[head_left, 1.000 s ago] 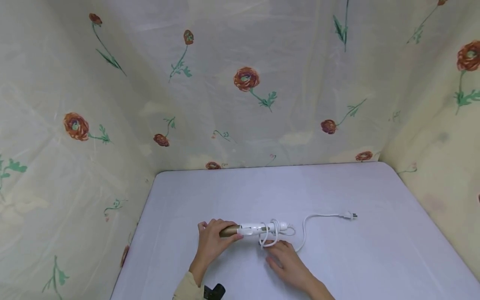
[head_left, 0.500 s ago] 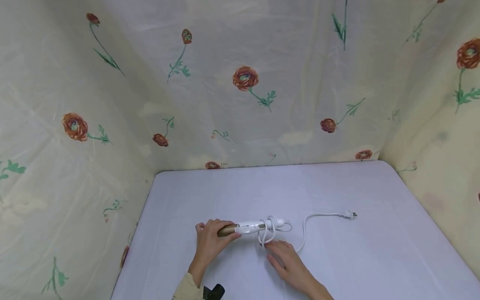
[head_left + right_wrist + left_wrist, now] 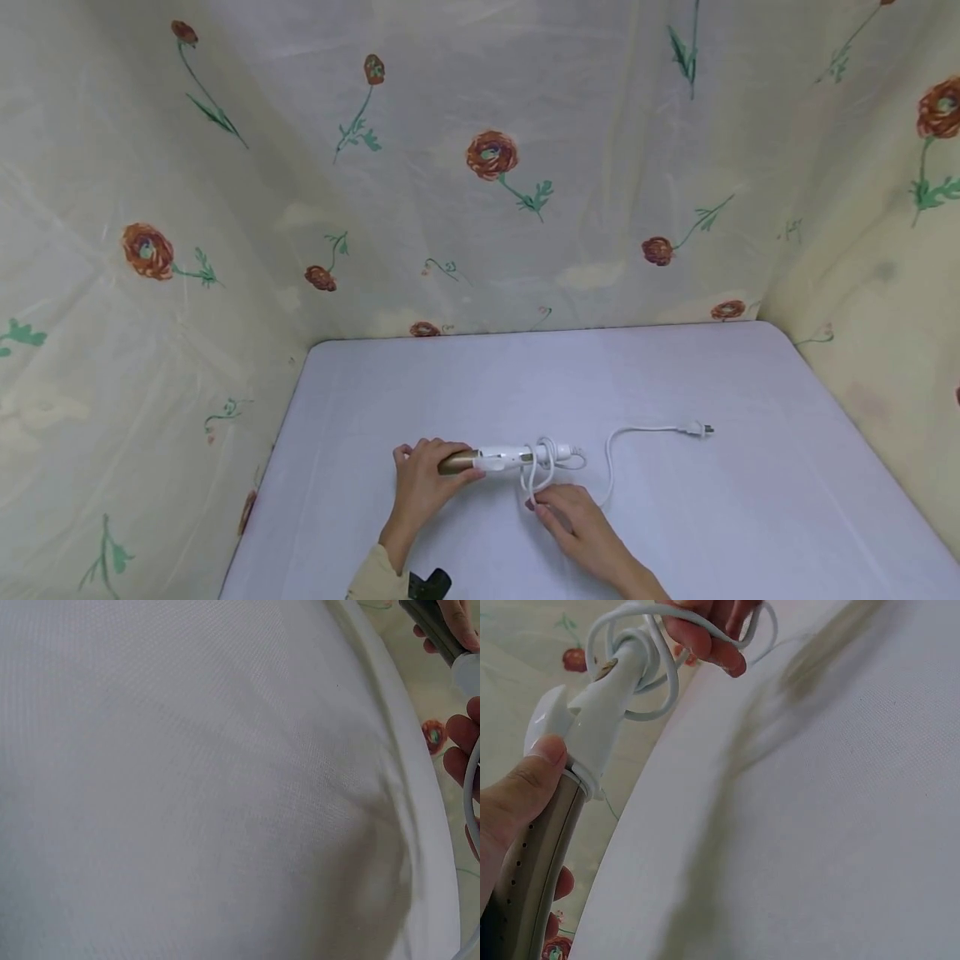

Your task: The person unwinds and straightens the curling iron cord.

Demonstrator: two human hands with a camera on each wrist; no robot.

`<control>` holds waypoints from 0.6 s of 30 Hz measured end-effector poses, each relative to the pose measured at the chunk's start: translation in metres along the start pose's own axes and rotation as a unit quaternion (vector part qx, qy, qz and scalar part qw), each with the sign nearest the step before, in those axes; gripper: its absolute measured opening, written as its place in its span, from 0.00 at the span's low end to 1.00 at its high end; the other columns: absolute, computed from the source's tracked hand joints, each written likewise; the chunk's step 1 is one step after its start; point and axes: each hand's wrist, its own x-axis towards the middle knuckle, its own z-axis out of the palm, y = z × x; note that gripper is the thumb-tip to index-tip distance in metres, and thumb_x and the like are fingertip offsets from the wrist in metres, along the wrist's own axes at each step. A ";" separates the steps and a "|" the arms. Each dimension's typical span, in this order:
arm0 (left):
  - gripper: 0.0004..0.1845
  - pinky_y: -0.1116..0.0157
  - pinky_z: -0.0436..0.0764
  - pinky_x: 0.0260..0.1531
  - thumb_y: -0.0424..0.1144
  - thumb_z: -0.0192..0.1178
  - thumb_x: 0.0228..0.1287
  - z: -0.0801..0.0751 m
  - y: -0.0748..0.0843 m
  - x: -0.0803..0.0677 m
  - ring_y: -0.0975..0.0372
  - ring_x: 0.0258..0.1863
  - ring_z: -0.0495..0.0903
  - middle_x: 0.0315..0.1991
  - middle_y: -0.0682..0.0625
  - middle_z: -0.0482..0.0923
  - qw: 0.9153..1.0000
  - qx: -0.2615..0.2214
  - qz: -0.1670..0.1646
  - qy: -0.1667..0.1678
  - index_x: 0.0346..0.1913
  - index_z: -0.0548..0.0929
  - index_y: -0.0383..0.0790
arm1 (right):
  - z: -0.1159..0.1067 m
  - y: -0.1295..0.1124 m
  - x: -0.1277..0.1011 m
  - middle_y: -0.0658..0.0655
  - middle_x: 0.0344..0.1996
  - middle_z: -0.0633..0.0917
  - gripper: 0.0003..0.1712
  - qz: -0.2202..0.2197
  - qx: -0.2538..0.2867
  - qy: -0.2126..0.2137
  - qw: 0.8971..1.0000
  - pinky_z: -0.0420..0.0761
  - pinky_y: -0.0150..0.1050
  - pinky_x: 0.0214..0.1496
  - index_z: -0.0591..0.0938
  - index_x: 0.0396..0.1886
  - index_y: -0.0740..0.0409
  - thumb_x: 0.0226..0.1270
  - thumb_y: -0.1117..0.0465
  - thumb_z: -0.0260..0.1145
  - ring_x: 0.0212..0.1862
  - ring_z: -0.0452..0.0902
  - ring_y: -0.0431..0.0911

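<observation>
A curling iron [image 3: 502, 457] with a white handle and a bronze barrel [image 3: 544, 855] is held level above the table. My left hand [image 3: 427, 487] grips it by the barrel, thumb against the white lever end in the left wrist view. White power cord [image 3: 671, 682] is looped loosely around the handle. My right hand [image 3: 581, 529] pinches the low end of one loop, just below the handle. At the right wrist view's edge, the cord runs across the fingers [image 3: 461, 750]. From the coil, the cord trails right to its two-pin plug [image 3: 696, 428] on the table.
A white-covered table [image 3: 465, 392] with rounded far corners lies under the hands. Flower-printed curtains [image 3: 585, 167] hang close along its back and both sides. A black device [image 3: 430, 583] sits at the left wrist, beside the beige sleeve [image 3: 377, 575].
My right hand has drawn slightly down toward me, its thumb closing toward the fingers, and the cord loop hangs a little lower. The left hand and curling iron have barely moved.
</observation>
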 end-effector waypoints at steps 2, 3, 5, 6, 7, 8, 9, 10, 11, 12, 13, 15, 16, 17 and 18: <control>0.24 0.54 0.59 0.45 0.66 0.68 0.38 0.000 0.000 0.001 0.65 0.32 0.76 0.31 0.58 0.85 1.000 -0.001 0.003 0.000 0.40 0.86 0.59 | -0.001 0.000 0.001 0.39 0.38 0.84 0.07 0.005 0.005 -0.004 1.000 0.68 0.35 0.51 0.84 0.39 0.47 0.62 0.62 0.66 0.46 0.78 0.36; 0.24 0.54 0.59 0.45 0.66 0.68 0.38 0.000 0.000 0.001 0.64 0.32 0.76 0.32 0.58 0.85 1.000 -0.002 0.003 -0.001 0.40 0.86 0.59 | -0.002 -0.001 0.001 0.39 0.38 0.85 0.06 0.005 0.007 -0.005 1.000 0.68 0.34 0.51 0.84 0.38 0.47 0.62 0.62 0.66 0.46 0.78 0.36; 0.25 0.53 0.59 0.45 0.66 0.67 0.39 0.001 0.000 0.001 0.64 0.32 0.75 0.32 0.57 0.85 1.000 -0.002 0.002 -0.004 0.40 0.86 0.59 | -0.003 -0.001 0.003 0.41 0.37 0.85 0.05 0.000 0.008 -0.003 1.000 0.69 0.35 0.50 0.84 0.37 0.48 0.61 0.61 0.67 0.45 0.79 0.37; 0.25 0.53 0.59 0.45 0.66 0.67 0.39 0.001 0.000 0.001 0.64 0.32 0.75 0.32 0.57 0.85 1.000 -0.002 0.001 -0.005 0.40 0.86 0.59 | -0.004 -0.002 0.004 0.42 0.37 0.86 0.05 -0.007 0.006 -0.002 1.000 0.69 0.35 0.50 0.84 0.36 0.48 0.61 0.62 0.67 0.45 0.79 0.37; 0.25 0.53 0.59 0.45 0.67 0.67 0.39 0.001 0.000 0.001 0.64 0.32 0.75 0.32 0.57 0.85 1.000 -0.002 0.000 -0.007 0.40 0.86 0.59 | -0.004 -0.002 0.004 0.42 0.36 0.86 0.04 -0.011 0.003 0.000 1.000 0.69 0.36 0.49 0.84 0.35 0.49 0.61 0.62 0.67 0.44 0.79 0.38; 0.25 0.53 0.59 0.45 0.67 0.66 0.39 0.001 0.000 0.000 0.65 0.32 0.75 0.32 0.58 0.85 1.000 0.000 -0.001 -0.008 0.40 0.86 0.60 | -0.006 -0.003 0.005 0.44 0.36 0.86 0.04 -0.015 0.002 0.001 1.000 0.70 0.36 0.49 0.84 0.35 0.49 0.61 0.63 0.67 0.44 0.79 0.38; 0.25 0.53 0.59 0.45 0.67 0.66 0.39 0.001 0.000 0.000 0.65 0.32 0.75 0.32 0.58 0.85 1.000 0.002 -0.003 -0.009 0.40 0.86 0.60 | -0.007 -0.004 0.006 0.44 0.35 0.86 0.04 -0.017 -0.001 0.001 1.000 0.71 0.36 0.48 0.84 0.34 0.49 0.61 0.63 0.67 0.43 0.79 0.38; 0.24 0.52 0.59 0.46 0.67 0.66 0.39 0.001 -0.001 0.000 0.65 0.32 0.75 0.32 0.58 0.85 1.000 0.003 -0.004 -0.011 0.40 0.86 0.60 | -0.008 -0.005 0.007 0.44 0.35 0.86 0.04 -0.018 -0.004 0.001 1.000 0.72 0.36 0.47 0.83 0.34 0.49 0.61 0.63 0.67 0.42 0.79 0.37; 0.24 0.52 0.59 0.46 0.67 0.66 0.39 0.000 -0.001 0.000 0.65 0.32 0.75 0.31 0.59 0.85 1.000 0.004 -0.005 -0.012 0.40 0.86 0.60 | -0.010 -0.005 0.008 0.44 0.35 0.86 0.04 -0.017 -0.005 0.000 1.000 0.73 0.36 0.46 0.83 0.34 0.48 0.61 0.63 0.67 0.41 0.79 0.36; 0.24 0.52 0.59 0.46 0.67 0.66 0.40 0.000 -0.001 -0.001 0.65 0.32 0.75 0.31 0.59 0.84 1.000 0.006 -0.006 -0.012 0.40 0.86 0.60 | -0.012 -0.006 0.009 0.43 0.35 0.85 0.05 -0.013 -0.008 -0.003 1.000 0.74 0.36 0.46 0.83 0.34 0.47 0.61 0.63 0.67 0.41 0.78 0.35; 0.24 0.52 0.59 0.46 0.67 0.67 0.40 0.000 -0.001 -0.001 0.65 0.32 0.75 0.31 0.59 0.84 1.000 0.008 -0.005 -0.012 0.40 0.86 0.60 | -0.014 -0.007 0.010 0.42 0.35 0.85 0.05 -0.011 -0.010 -0.004 1.000 0.74 0.35 0.45 0.83 0.34 0.46 0.61 0.62 0.67 0.40 0.78 0.34; 0.24 0.53 0.59 0.46 0.66 0.67 0.39 0.000 -0.002 -0.001 0.65 0.32 0.75 0.31 0.59 0.84 1.000 0.011 -0.004 -0.010 0.40 0.86 0.60 | -0.017 -0.007 0.012 0.41 0.36 0.84 0.07 -0.008 -0.011 -0.007 1.000 0.76 0.33 0.43 0.82 0.35 0.44 0.61 0.62 0.67 0.40 0.77 0.33; 0.24 0.53 0.60 0.45 0.66 0.67 0.39 0.000 -0.002 -0.002 0.65 0.32 0.76 0.31 0.59 0.84 1.000 0.012 -0.002 -0.009 0.40 0.86 0.59 | -0.019 -0.008 0.013 0.41 0.36 0.84 0.07 -0.011 -0.013 -0.005 1.000 0.76 0.32 0.43 0.82 0.35 0.44 0.61 0.63 0.67 0.39 0.77 0.33; 0.24 0.53 0.60 0.45 0.66 0.68 0.39 0.000 -0.002 -0.002 0.65 0.32 0.76 0.31 0.59 0.85 1.000 0.013 -0.001 -0.008 0.40 0.86 0.59 | -0.020 -0.008 0.014 0.41 0.36 0.84 0.08 -0.015 -0.012 -0.005 1.000 0.76 0.32 0.42 0.82 0.36 0.44 0.61 0.63 0.67 0.39 0.77 0.33; 0.24 0.53 0.60 0.45 0.66 0.68 0.39 -0.001 -0.002 -0.002 0.65 0.32 0.76 0.31 0.59 0.85 1.000 0.013 0.000 -0.007 0.40 0.86 0.59 | -0.021 -0.007 0.015 0.41 0.36 0.83 0.08 -0.018 -0.013 -0.004 1.000 0.76 0.31 0.42 0.82 0.36 0.44 0.61 0.63 0.67 0.39 0.77 0.33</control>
